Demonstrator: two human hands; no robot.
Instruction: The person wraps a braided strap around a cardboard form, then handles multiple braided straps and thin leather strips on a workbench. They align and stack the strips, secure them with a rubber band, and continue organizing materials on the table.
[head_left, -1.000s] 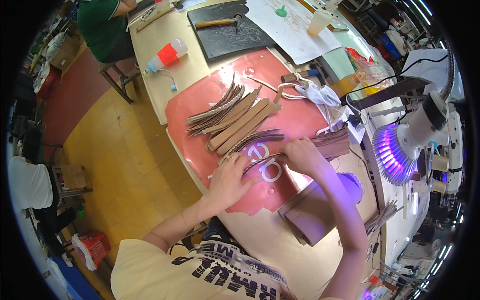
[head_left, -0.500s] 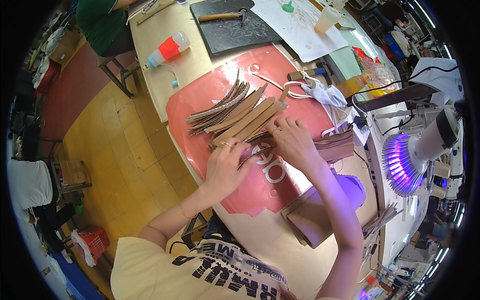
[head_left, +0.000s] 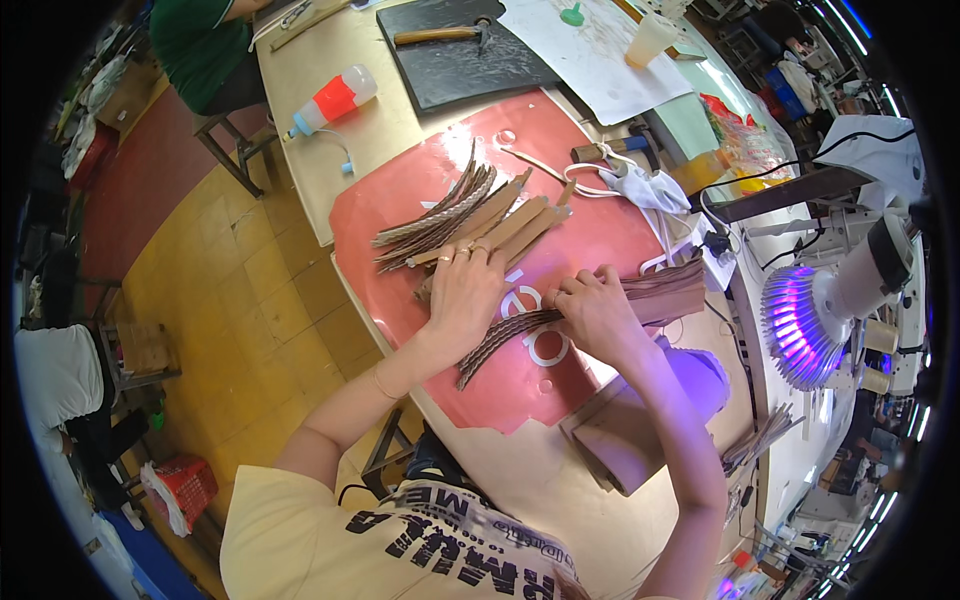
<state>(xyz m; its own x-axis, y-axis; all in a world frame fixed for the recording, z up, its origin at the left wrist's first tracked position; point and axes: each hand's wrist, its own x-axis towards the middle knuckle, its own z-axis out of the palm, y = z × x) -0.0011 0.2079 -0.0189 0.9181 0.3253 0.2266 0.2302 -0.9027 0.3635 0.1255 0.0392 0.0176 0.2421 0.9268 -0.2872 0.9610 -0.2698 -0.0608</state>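
Observation:
My right hand [head_left: 600, 312] is closed on one end of a bundle of braided brown strips [head_left: 508, 334], which curves down to the left over a red plastic sheet [head_left: 450, 395]. Just left of it, my left hand [head_left: 466, 300] has its fingers bent over the lower part of a pile of flat tan strips [head_left: 520, 228]; its fingertips are partly hidden against them. A second group of braided strips [head_left: 440, 225] fans out beside that pile, to its left. Past my right hand lies a stack of wide brown pieces [head_left: 668, 294].
A red-and-clear squeeze bottle [head_left: 340, 98] lies at the table's left. Farther off, a hammer [head_left: 445, 34] rests on a black board [head_left: 420, 85]. A white mask-like cloth [head_left: 645, 188] is at the right, near a lamp [head_left: 795, 315] glowing purple. Folded brown material [head_left: 615, 440] sits near my right forearm.
My left hand has moved up onto the flat tan strips. My right hand has shifted slightly right and down, and the braided bundle now lies apart from the pile.

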